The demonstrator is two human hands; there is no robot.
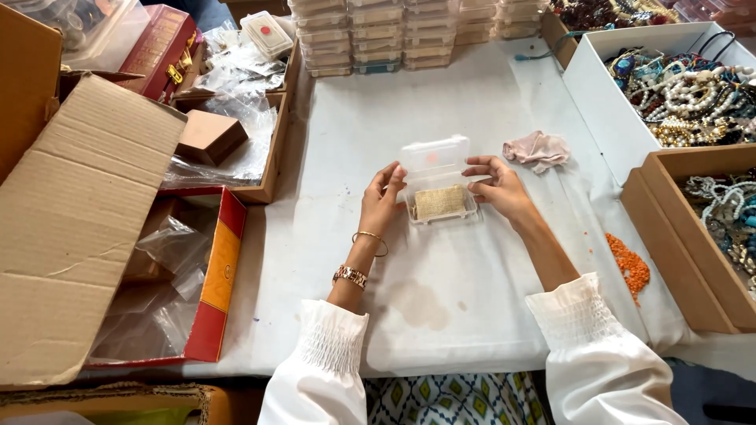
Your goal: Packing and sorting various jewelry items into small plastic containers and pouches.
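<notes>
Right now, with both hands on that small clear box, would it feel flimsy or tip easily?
The clear box looks thin-walled, so probably light and slightly flexible. Its open lid may flop on the hinge. It sits low and flat between the left hand and right hand, so tipping seems unlikely.

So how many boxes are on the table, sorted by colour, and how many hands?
Clear plastic box, open, held by both hands: 1
White box of beads: 1
Brown boxes: 2
Red box: 1
Hands, left hand and right hand: 2
Total: 7
</notes>
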